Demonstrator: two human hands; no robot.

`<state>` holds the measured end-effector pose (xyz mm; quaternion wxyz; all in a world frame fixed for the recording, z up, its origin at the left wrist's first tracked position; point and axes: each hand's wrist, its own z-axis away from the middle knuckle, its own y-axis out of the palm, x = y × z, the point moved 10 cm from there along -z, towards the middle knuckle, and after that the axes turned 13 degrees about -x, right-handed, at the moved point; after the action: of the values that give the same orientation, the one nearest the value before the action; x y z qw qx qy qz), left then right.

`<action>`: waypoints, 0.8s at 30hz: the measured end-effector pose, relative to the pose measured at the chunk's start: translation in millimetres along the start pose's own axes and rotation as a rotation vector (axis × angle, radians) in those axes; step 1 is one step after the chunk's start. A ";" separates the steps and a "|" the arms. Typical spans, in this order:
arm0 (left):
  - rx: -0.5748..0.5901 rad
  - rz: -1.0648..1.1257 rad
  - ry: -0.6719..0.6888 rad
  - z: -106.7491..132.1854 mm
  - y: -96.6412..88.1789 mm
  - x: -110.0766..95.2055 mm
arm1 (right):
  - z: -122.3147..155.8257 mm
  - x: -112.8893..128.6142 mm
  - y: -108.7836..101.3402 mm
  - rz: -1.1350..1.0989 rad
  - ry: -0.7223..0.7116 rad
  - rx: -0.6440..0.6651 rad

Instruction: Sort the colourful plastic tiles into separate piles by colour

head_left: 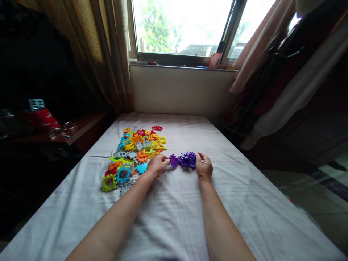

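Note:
On a bed covered by a white sheet (174, 217) lies a heap of colourful interlocking plastic tiles (133, 152), left of centre. My left hand (157, 164) is closed in a pinch on a single purple tile (173, 160) at the heap's right edge. A cluster of joined purple tiles (187, 159) lies just right of it on the sheet. My right hand (203, 167) has its fingers curled against the right side of that cluster, gripping it. The two purple parts lie close together, almost touching.
A window (179, 27) with a sill holding a pink object (214, 59) is at the far end. Curtains (103, 54) hang left and right. A dark side table (62, 132) with a red item stands left. Hanging clothes (285, 72) are on the right.

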<state>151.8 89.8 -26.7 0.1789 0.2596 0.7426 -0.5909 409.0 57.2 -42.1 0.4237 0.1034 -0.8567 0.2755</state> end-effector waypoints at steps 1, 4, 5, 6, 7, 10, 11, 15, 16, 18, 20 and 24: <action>-0.001 -0.010 0.004 1.8 6.2 -4.8 | 1.9 7.2 0.2 0.027 -0.051 0.009; -0.009 -0.063 0.048 5.9 11.4 -16.7 | 14.8 33.6 4.4 0.145 -0.220 0.064; -0.010 -0.080 0.066 7.0 11.0 -19.8 | 21.1 42.2 7.5 0.197 -0.274 0.098; -0.014 -0.101 0.086 7.9 10.3 -22.6 | 28.0 49.7 11.0 0.255 -0.324 0.139; -0.022 -0.131 0.115 8.5 9.5 -25.7 | 34.7 55.9 14.7 0.315 -0.367 0.184; -0.061 -0.245 0.266 10.0 8.5 -38.1 | 50.5 64.0 24.2 0.456 -0.444 0.318; -0.076 -0.275 0.332 10.9 8.4 -42.7 | 53.5 64.0 26.2 0.483 -0.451 0.353; -0.117 -0.292 0.474 14.8 -1.7 -43.5 | 59.0 61.6 33.5 0.542 -0.449 0.433; -0.128 -0.291 0.476 15.6 -8.1 -38.0 | 60.2 61.5 36.5 0.554 -0.450 0.450; -0.159 -0.294 0.456 17.0 -26.3 -20.2 | 61.7 61.4 43.4 0.573 -0.443 0.483; -0.228 -0.295 0.429 18.5 -53.4 4.8 | 59.4 61.0 50.2 0.584 -0.422 0.499; -0.561 -0.254 0.383 26.0 -135.8 65.3 | 39.2 54.5 62.3 0.601 -0.369 0.499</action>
<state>17.3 53.3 36.3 0.0257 0.2120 0.9223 -0.3222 323.5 89.9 -42.5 0.1263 -0.0041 -0.8173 0.5623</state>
